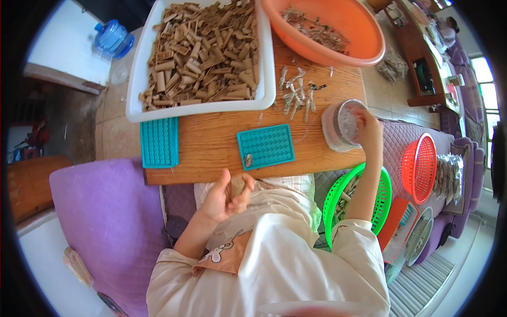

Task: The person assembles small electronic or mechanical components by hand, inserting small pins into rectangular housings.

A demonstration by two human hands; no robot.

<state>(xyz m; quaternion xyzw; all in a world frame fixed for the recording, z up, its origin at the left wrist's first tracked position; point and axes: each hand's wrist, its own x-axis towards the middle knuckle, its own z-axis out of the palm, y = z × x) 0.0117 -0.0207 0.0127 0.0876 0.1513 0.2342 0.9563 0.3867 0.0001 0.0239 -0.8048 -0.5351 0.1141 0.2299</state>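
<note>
My left hand is in front of my lap, fingers curled around a small brown moulded piece that looks like those in the white tray. My right hand reaches over the rim of a round tub at the table's right edge. Its fingers are bent inside, by greyish-white contents; what they pinch is hidden. Between the hands lies a teal mould tray with rows of small cavities. A small greyish lump sits at its near left corner.
A white tray heaped with brown pieces and an orange basin stand at the back. Twisted strips lie before the basin. Stacked teal moulds sit at the left edge. A green basket stands below my right forearm, a red basket beyond.
</note>
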